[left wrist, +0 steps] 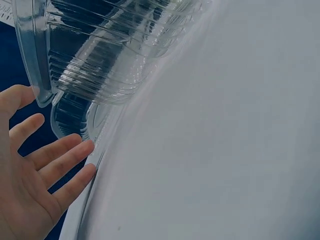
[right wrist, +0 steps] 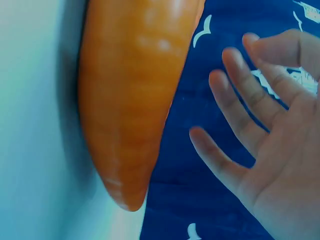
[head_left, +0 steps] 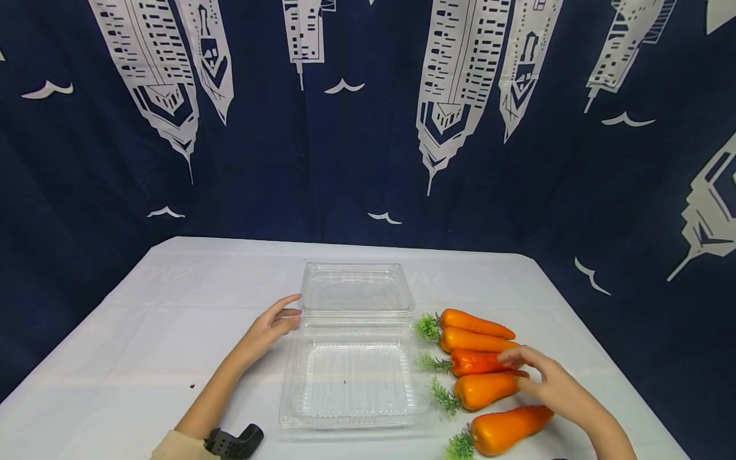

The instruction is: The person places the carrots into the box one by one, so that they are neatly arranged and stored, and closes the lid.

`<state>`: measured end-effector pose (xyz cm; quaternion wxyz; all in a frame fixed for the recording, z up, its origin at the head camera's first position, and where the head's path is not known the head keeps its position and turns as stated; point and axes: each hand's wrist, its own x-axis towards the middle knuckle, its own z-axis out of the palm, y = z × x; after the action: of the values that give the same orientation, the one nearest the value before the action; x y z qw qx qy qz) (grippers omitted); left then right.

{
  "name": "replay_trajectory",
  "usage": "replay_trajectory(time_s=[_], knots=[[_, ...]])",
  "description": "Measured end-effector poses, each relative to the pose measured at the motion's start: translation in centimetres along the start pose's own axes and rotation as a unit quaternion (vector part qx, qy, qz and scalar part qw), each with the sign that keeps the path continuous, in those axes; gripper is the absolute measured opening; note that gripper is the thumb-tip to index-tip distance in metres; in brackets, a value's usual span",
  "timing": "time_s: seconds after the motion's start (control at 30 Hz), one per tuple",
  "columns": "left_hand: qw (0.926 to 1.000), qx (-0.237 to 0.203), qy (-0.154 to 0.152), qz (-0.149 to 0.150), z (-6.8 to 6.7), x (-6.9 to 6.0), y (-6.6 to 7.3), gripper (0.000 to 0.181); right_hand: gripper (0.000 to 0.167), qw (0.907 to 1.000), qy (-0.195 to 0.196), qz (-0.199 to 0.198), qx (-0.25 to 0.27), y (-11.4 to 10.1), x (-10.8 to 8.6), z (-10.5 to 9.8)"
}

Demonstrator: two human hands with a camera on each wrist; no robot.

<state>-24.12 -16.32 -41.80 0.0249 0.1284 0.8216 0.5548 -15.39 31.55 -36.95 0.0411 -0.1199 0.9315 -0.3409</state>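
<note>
A clear plastic container (head_left: 356, 383) lies with its lid (head_left: 356, 289) folded back on the white table. My left hand (head_left: 266, 332) is at its left edge near the hinge, fingers spread; in the left wrist view the thumb or a finger of that hand (left wrist: 37, 175) touches the container's rim (left wrist: 37, 75). Right of the container lie several orange carrots with green tops. My right hand (head_left: 552, 383) is over the tips of the middle ones, near the redder carrot (head_left: 474, 362) and the carrot below it (head_left: 485, 390). In the right wrist view the right hand (right wrist: 280, 130) has spread fingers, beside a large carrot (right wrist: 130, 100).
The nearest carrot (head_left: 508, 431) lies apart from the others at the front right. Two more carrots (head_left: 477, 324) lie at the back of the row. A dark blue printed curtain (head_left: 356, 160) hangs behind the white table (head_left: 144, 332).
</note>
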Motion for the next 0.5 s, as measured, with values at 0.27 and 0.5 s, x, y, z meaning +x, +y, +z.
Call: replay_trajectory(time_s=[0.27,0.5], knots=[[1.0000,-0.003,0.000,-0.009,0.4,0.1,-0.1,0.056,0.027,0.9853,-0.110,-0.075,0.107,2.2,-0.4,-0.5],[0.9999,-0.011,-0.007,-0.005,0.9,0.1,0.0,0.057,0.032,0.9479,-0.218,-0.092,0.213,3.3,-0.8,-0.2]])
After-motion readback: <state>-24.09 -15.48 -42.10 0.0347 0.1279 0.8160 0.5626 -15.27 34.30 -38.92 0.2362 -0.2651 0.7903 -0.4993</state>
